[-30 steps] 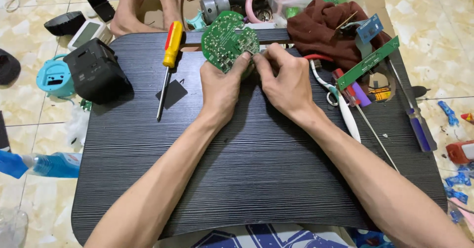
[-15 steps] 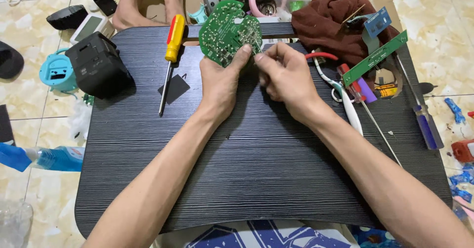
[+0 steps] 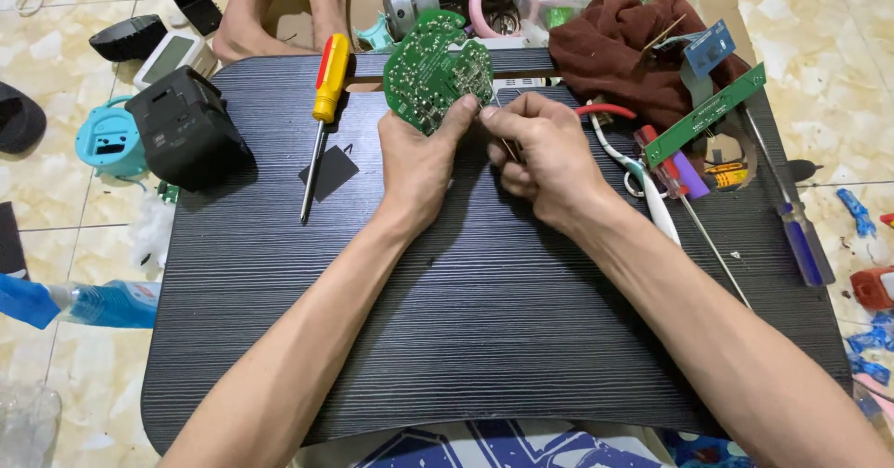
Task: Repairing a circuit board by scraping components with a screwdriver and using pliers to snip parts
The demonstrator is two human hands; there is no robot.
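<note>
My left hand (image 3: 419,156) holds a round green circuit board (image 3: 433,69) upright by its lower edge, above the far part of the black table (image 3: 484,338). My right hand (image 3: 545,156) is closed right beside it, fingertips pinching at the board's right edge; a thin dark piece shows between the fingers, too small to name. A yellow-handled screwdriver (image 3: 326,105) lies to the left of my left hand.
A black box-shaped device (image 3: 186,128) sits at the table's left edge. To the right lie pliers with white handles (image 3: 643,179), a long green board strip (image 3: 705,114), a brown cloth (image 3: 624,49) and a blue-handled screwdriver (image 3: 801,235). Someone's bare feet (image 3: 289,2) rest beyond the table.
Both hands and the circuit board have stayed almost in place; my right fingers have shifted slightly at the board's right edge.
</note>
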